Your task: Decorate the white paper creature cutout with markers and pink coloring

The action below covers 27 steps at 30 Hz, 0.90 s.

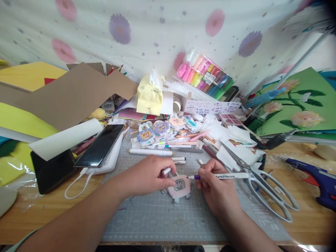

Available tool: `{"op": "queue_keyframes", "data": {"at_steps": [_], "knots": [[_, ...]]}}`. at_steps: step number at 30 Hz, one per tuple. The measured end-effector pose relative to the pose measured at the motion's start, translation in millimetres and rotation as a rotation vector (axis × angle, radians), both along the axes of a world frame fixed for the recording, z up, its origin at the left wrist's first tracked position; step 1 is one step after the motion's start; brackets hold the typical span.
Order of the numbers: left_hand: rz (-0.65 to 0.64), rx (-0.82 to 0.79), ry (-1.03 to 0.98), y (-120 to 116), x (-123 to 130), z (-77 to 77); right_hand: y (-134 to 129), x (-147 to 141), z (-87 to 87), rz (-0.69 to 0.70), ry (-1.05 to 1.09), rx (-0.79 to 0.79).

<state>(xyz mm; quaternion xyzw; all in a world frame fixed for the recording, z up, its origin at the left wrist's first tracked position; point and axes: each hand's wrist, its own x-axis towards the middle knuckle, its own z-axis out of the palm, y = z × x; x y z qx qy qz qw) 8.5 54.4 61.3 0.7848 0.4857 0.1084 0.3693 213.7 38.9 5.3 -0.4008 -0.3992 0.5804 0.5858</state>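
From here I count one purple-tipped marker (231, 176) gripped in the right hand (216, 190), one white cap (166, 170) pinched in the left hand (154, 174), thumb on one pink-bordered cutout (185, 191).

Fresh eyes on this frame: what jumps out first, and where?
Probably the pack of bright, multicoloured sticks, tilted at the back, right of centre. Then front centre: the right hand holds a purple-tipped marker at the pink cutout, with the left hand at its other side. Large open scissors lie just right of the right hand.
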Motion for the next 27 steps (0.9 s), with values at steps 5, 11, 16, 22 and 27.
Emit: {"op": "queue_keyframes", "data": {"at_steps": [5, 11, 16, 22, 27], "knots": [[0.042, -0.234, -0.431, -2, 0, -4.8, -1, 2, 6.9, 0.009, 0.153, 0.058], [0.121, -0.359, -0.714, -1, 5, -14.9, -5, 10, 9.7, 0.132, 0.252, 0.009], [0.105, -0.411, -0.748, 1, 7, -16.4, -5, 7, 11.0, 0.147, 0.249, -0.013], [0.111, -0.391, -0.678, 0, 8, -16.5, -1, 4, 11.8, 0.127, 0.206, 0.012], [0.132, -0.340, -0.631, 0, 9, -15.9, -2, 6, 11.4, 0.098, 0.219, 0.036]]}}
